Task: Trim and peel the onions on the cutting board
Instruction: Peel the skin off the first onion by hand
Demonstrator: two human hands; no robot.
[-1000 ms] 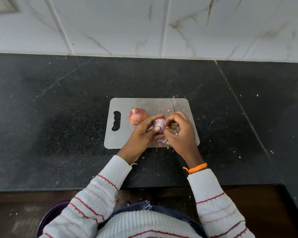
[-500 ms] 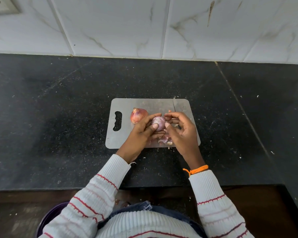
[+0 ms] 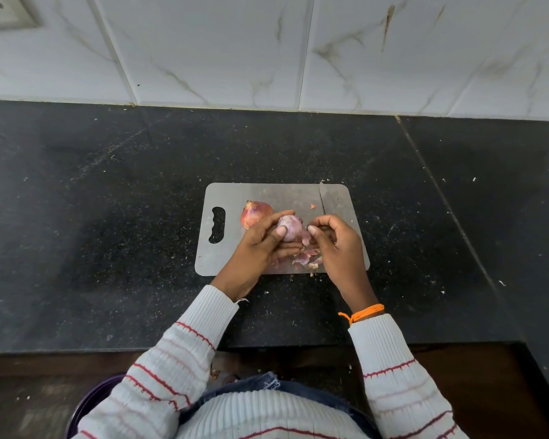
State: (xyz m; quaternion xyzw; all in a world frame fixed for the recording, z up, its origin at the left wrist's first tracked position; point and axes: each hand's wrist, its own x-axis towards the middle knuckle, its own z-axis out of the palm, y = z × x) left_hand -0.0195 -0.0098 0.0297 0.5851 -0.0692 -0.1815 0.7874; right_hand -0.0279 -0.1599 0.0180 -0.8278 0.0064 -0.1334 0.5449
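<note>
Left hand [image 3: 260,245] grips onion [image 3: 290,228]; right hand [image 3: 336,245] pinches peel [image 3: 305,237] — knife [image 3: 323,198] beside (unpeeled).

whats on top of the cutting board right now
On the cutting board: an unpeeled onion, a knife and loose skins. The left hand holds a part-peeled onion above it. The right hand hides the knife's handle.

Matt metal cutting board [image 3: 260,194], speckled stone counter [image 3: 108,217]
</note>
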